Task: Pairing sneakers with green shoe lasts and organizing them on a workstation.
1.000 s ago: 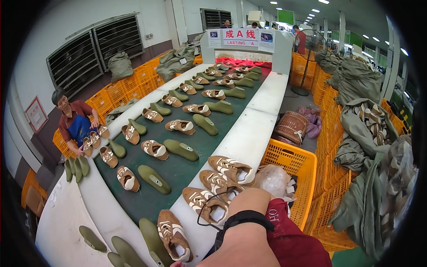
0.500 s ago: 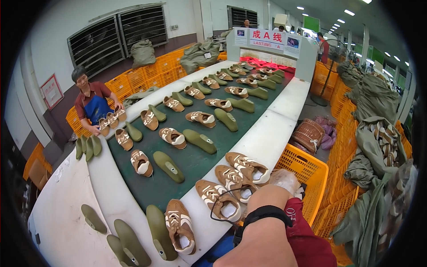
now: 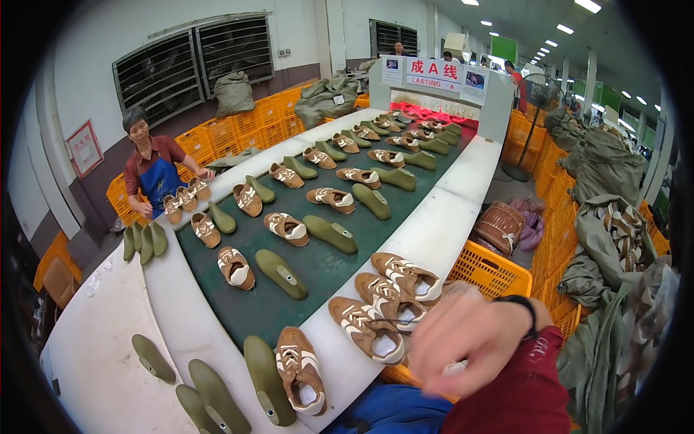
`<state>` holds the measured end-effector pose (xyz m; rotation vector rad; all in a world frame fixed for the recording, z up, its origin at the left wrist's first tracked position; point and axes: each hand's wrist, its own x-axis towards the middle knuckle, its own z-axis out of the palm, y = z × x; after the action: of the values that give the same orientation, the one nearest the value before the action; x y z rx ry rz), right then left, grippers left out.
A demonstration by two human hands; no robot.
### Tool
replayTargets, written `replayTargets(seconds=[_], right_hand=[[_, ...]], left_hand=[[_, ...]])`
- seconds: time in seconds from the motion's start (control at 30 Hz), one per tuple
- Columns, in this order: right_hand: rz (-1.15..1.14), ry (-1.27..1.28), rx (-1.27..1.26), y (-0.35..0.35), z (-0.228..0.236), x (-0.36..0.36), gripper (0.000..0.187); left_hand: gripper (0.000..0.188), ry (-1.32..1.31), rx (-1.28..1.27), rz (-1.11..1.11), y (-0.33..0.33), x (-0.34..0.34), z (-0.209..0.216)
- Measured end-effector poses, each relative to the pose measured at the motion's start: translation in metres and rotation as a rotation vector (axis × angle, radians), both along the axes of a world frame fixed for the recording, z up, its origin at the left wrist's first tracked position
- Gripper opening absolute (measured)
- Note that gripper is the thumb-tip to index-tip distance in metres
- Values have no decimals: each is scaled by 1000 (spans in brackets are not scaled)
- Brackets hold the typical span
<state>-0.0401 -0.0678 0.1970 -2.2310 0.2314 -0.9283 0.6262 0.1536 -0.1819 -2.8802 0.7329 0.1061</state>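
The right hand [image 3: 470, 343], blurred, hovers with fingers curled just beside three brown shoes [image 3: 383, 300] on the white surface [image 3: 434, 235]; whether it grips cannot be told.

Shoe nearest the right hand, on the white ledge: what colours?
Brown shoe upper with white stripes, laces and lining; head view shows it best.

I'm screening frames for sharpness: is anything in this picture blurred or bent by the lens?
Head view: the right hand is smeared by motion blur, while the brown shoes beside it stay sharp; the conveyor belt edges bow toward the rim, and a dark fisheye border rings the picture.
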Motion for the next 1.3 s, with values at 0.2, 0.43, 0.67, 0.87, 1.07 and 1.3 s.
replayTargets(seconds=[0.2,0.43,0.67,0.87,1.07,1.3], right_hand=[[-1207,112,-690,12,34,-32,11],[-1156,435,-369,-83,-33,-71,17],[-507,1082,107,-46,-212,-38,33],[-605,1032,-86,-13,-276,-3,27],[-672,895,-142,-31,-261,33,22],[-575,1100,-147,-42,-240,45,33]], left_hand=[[49,-525,-141,66,7,5,-49],[47,-569,-261,30,-12,-9,-30],[46,-397,-293,188,-16,-7,-25],[47,-328,-321,159,-11,-9,-26],[47,-251,-329,278,-24,-29,-6],[45,-338,-388,273,-21,-26,-14]])
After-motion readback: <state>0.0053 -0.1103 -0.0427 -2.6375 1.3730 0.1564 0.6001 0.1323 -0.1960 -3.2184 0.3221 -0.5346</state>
